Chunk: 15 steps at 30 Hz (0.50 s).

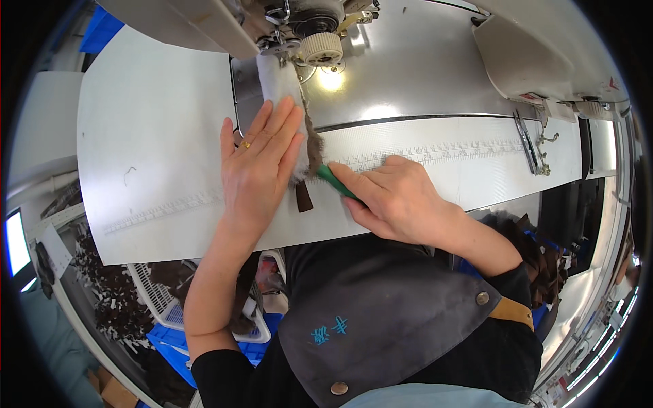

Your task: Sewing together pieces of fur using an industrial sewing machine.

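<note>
Left hand (257, 180): flat, fingers extended, palm down on 1 white plush strip (274, 76) | right hand (398, 197): closed round 1 green-handled tool (333, 181), its end beside the strip's brown fuzzy edge (315, 147) | strip: on white worktable (156, 102), far end at sewing machine's (194, 20) presser area
</note>
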{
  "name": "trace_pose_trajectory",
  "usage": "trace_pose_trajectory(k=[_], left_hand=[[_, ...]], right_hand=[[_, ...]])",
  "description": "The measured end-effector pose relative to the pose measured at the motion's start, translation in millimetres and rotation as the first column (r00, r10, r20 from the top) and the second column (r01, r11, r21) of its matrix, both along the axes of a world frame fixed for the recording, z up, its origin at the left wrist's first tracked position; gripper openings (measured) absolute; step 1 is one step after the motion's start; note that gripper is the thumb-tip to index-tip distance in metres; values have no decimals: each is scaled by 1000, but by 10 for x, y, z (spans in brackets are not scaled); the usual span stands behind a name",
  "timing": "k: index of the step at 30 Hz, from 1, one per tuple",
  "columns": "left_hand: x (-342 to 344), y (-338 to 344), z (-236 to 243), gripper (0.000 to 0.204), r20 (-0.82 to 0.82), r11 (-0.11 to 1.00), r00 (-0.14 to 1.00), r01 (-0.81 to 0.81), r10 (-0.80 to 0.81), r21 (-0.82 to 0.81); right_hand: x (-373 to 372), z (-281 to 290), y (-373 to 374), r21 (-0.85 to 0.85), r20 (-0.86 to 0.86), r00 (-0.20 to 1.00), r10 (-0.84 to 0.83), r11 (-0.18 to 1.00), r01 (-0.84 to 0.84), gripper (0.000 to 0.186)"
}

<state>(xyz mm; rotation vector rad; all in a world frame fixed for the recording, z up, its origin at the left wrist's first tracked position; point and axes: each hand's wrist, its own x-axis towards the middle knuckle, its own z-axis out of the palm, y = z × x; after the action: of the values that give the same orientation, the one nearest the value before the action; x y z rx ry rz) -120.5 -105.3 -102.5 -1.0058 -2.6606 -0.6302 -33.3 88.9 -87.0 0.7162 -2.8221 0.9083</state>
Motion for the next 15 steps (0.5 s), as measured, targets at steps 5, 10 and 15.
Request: trace_pose_trajectory(k=[5, 10, 15], left_hand=[[-196, 56, -38, 28, -143, 999, 990, -7, 2, -34], [-279, 107, -26, 24, -305, 996, 952, -10, -17, -88], [-210, 73, -28, 15, 40, 957, 995, 72, -87, 283]], right_hand=[[-205, 15, 26, 53, -68, 998, -2, 999, 6, 36], [0, 48, 39, 95, -10, 997, -80, 992, 80, 44], [216, 1, -41, -91, 37, 957, -287, 953, 289, 47]])
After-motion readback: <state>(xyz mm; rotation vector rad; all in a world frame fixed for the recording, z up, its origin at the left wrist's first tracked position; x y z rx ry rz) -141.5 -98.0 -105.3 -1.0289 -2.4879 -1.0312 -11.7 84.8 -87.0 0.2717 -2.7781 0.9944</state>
